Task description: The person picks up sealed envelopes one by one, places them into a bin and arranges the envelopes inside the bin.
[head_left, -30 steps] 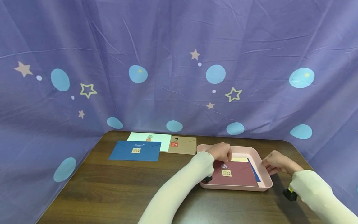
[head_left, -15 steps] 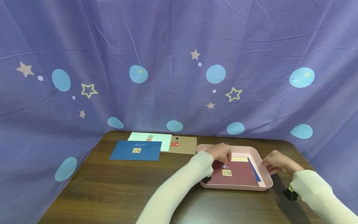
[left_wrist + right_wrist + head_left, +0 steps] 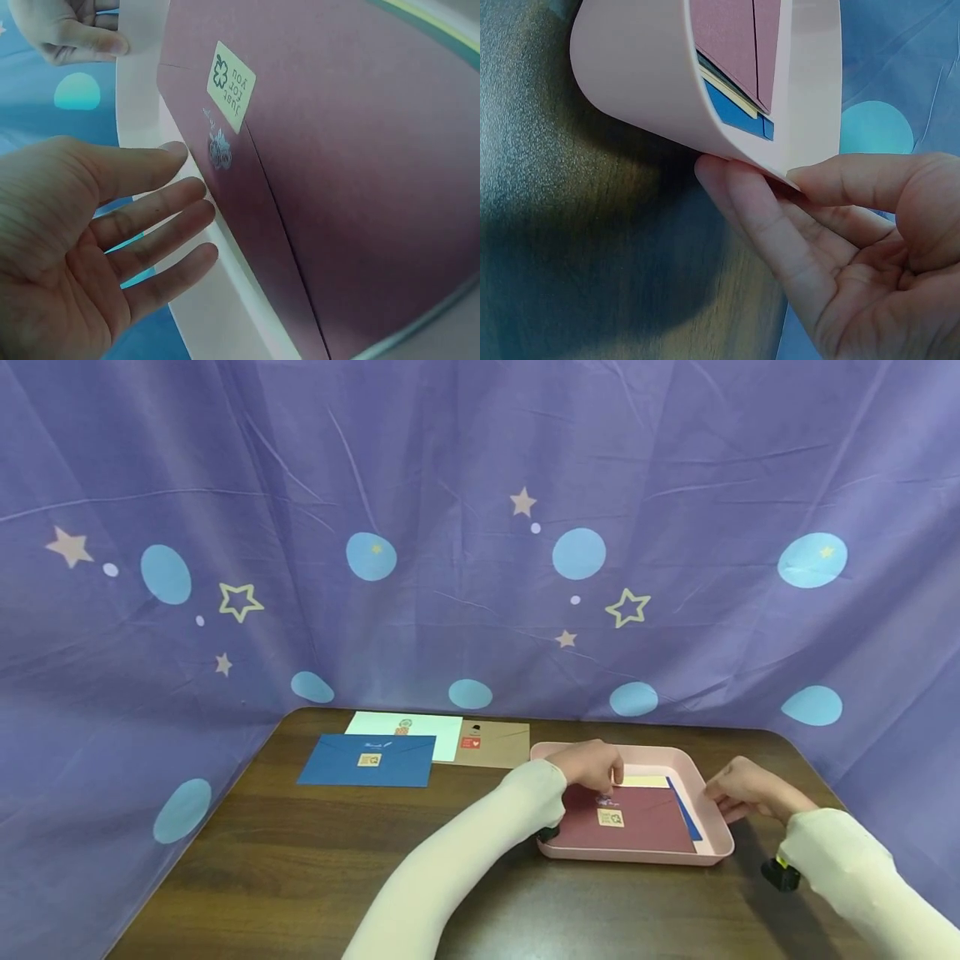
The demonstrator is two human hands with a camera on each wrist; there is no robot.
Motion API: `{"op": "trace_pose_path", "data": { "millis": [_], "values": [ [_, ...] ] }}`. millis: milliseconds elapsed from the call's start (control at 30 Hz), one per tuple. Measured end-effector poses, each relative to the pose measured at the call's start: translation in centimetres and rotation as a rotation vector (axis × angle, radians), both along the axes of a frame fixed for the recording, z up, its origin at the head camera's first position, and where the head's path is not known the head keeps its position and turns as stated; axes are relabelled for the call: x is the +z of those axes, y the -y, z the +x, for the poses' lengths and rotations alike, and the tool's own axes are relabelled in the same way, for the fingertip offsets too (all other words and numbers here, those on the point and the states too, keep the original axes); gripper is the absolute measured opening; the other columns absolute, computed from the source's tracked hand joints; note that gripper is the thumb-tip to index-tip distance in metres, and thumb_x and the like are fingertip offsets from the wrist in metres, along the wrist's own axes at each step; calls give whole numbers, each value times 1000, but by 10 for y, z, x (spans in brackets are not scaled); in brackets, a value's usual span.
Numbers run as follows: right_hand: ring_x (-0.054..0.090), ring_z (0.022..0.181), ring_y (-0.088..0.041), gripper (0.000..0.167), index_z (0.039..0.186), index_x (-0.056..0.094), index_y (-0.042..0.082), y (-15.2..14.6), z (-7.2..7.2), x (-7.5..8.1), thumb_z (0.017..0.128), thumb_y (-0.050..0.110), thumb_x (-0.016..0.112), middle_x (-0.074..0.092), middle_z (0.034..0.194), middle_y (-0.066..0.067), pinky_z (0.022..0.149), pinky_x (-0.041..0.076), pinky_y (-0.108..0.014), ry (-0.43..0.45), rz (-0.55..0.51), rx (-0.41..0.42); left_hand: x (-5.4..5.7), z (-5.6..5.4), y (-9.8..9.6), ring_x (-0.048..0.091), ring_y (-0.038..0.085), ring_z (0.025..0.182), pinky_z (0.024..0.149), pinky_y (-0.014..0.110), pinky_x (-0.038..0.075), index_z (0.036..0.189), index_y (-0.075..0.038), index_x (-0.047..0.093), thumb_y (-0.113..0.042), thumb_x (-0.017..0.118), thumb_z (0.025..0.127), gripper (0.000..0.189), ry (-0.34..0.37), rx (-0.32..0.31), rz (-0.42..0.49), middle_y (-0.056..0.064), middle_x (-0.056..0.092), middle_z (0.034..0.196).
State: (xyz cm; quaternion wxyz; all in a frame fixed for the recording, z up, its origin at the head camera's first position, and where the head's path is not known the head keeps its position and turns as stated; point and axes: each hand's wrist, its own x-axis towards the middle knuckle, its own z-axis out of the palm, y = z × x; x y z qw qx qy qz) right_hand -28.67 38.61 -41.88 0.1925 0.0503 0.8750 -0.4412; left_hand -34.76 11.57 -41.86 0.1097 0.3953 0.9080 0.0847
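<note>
A maroon envelope [image 3: 648,821] with a small square sticker lies on top inside a pink tray [image 3: 637,857]. Beneath it show the edges of a cream envelope [image 3: 645,782] and a dark blue one [image 3: 739,112]. My left hand [image 3: 594,763] reaches over the tray's far left part. In the left wrist view its fingers [image 3: 169,206] are loosely extended, tips right at the maroon envelope's flap-side edge. My right hand [image 3: 752,788] pinches the tray's right rim, with the thumb inside and the fingers [image 3: 761,202] outside.
Left of the tray, a blue envelope [image 3: 401,764] overlaps a pale envelope [image 3: 442,739] with a printed figure. A brown kraft envelope [image 3: 506,745] with a red sticker lies beside them. A purple patterned curtain [image 3: 480,568] hangs behind the wooden table [image 3: 300,868].
</note>
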Motion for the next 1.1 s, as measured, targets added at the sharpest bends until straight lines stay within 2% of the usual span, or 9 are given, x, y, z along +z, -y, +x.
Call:
{"op": "trace_pose_path", "data": {
  "millis": [133, 367, 633, 767, 933, 1100],
  "values": [
    [69, 68, -18, 33, 107, 62, -26, 1, 0, 2, 88, 1, 58, 69, 74, -9, 66, 63, -38, 0, 3, 0, 10, -2, 12, 60, 5, 91, 77, 19, 47, 111, -20, 78, -19, 74, 91, 20, -24, -28, 40, -9, 72, 98],
    [70, 71, -19, 33, 107, 61, -27, 0, -1, 3, 88, 0, 56, 71, 76, -11, 66, 62, -38, 3, 9, 14, 44, -7, 42, 69, 11, 101, 85, 24, 53, 114, -14, 77, -14, 68, 97, 20, -33, -35, 142, -1, 76, 109],
    [69, 69, -18, 32, 106, 62, -25, 1, 0, 2, 88, 1, 57, 70, 74, -9, 65, 62, -36, 5, 4, 7, 75, -15, 84, 68, 11, 99, 88, 28, 53, 113, -15, 76, -16, 68, 97, 17, -89, 19, 171, -2, 75, 106],
    [69, 70, -18, 33, 107, 62, -26, 0, 0, 1, 88, 2, 57, 70, 75, -10, 66, 62, -37, 9, 6, 12, 90, -16, 106, 68, 13, 98, 89, 31, 53, 114, -16, 76, -17, 68, 98, 18, -111, 50, 170, -2, 75, 105],
    [70, 73, -20, 32, 107, 61, -26, 0, -2, 0, 90, 1, 57, 71, 78, -13, 67, 62, -38, 16, 5, 13, 102, -19, 135, 69, 13, 99, 91, 32, 54, 115, -15, 76, -18, 68, 98, 19, -132, 76, 173, -1, 76, 106],
    [71, 74, -21, 32, 108, 59, -27, -1, -1, 0, 92, 0, 56, 72, 81, -15, 67, 62, -38, 17, -1, 14, 111, -22, 167, 70, 15, 100, 91, 36, 55, 115, -14, 76, -17, 69, 97, 20, -119, 138, 180, 1, 76, 109]
  ]
}}
